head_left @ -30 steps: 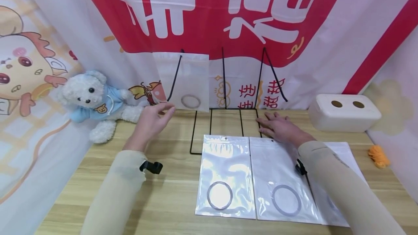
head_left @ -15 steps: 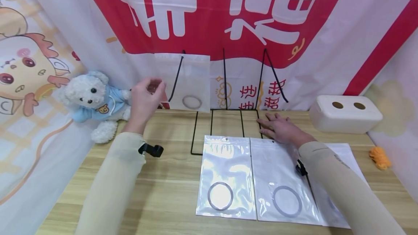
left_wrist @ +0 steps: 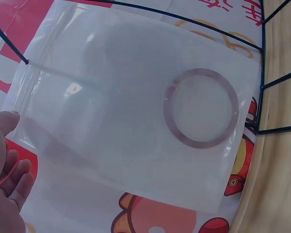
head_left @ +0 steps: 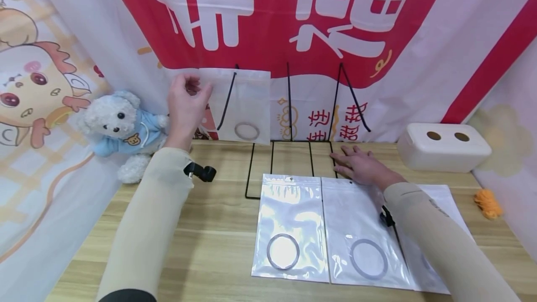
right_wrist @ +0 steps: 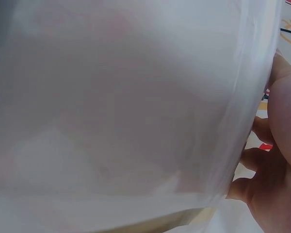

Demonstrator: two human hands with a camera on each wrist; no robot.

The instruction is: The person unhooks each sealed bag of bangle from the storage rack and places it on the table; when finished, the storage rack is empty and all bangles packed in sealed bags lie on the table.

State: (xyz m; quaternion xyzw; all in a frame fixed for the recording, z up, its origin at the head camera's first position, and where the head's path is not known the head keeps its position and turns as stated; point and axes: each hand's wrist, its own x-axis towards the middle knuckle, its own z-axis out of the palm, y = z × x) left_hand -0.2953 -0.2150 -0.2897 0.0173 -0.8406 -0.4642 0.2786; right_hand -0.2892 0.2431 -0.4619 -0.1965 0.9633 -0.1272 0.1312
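A clear zip bag with a ring-shaped bracelet [head_left: 246,131] inside hangs from a hook of the black wire rack [head_left: 289,92]. My left hand [head_left: 188,104] is raised beside the bag's upper left corner, fingers loosely bent. In the left wrist view, the thumb of the left hand [left_wrist: 5,160] is at the edge of the hanging bag [left_wrist: 111,111], with its other fingers apart from the thumb. My right hand [head_left: 362,166] lies low over the rack's base, fingers spread near its wire. In the right wrist view, a zip bag [right_wrist: 126,111] fills most of the picture beside the hand.
More zip bags lie in a row on the wooden table: a left bag [head_left: 289,209], a middle bag [head_left: 348,213] and one partly under the right sleeve. A white teddy bear [head_left: 121,129] sits left. A white box with two holes [head_left: 444,148] and orange yarn [head_left: 488,202] are right.
My left hand has risen from the hanging bag's lower left corner to near its upper left corner. The right hand has stayed in place.
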